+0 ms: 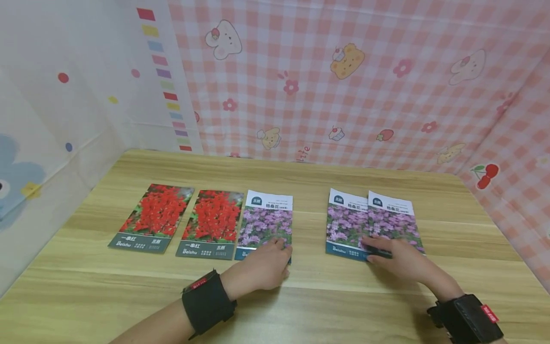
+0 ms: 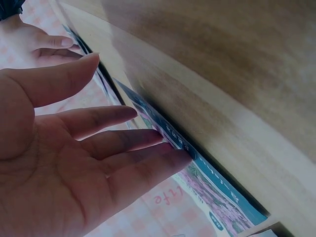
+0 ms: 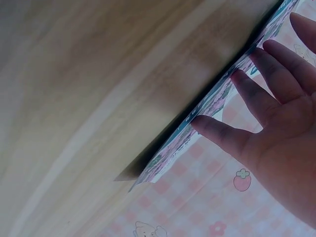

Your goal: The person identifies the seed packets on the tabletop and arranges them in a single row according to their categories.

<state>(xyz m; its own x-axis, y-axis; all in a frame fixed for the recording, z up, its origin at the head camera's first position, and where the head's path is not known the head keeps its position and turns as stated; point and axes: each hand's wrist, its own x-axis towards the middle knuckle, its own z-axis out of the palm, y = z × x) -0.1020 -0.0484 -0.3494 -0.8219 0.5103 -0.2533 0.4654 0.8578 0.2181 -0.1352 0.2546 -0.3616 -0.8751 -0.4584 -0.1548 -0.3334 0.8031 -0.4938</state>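
My left hand [image 1: 262, 267] rests its fingertips on the lower part of a purple-flower seed packet [image 1: 267, 224]. In the left wrist view the fingers of that hand [image 2: 64, 158] are mostly straight and the thumb stands apart. Two more purple-flower packets lie to the right, one [image 1: 393, 215] overlapping the other packet [image 1: 345, 222]. On this pair my right hand [image 1: 401, 258] lays its fingertips, near the bottom edges. The right wrist view shows this hand [image 3: 291, 118] with extended fingers touching a packet [image 3: 212, 103] whose near corner is lifted off the table.
Two red-flower seed packets, the outer packet [image 1: 156, 210] and the inner packet [image 1: 212, 215], lie side by side on the left of the wooden table [image 1: 309, 306]. A pink checked cloth [image 1: 309, 110] hangs behind, and a white cloth [image 1: 64, 110] at the left.
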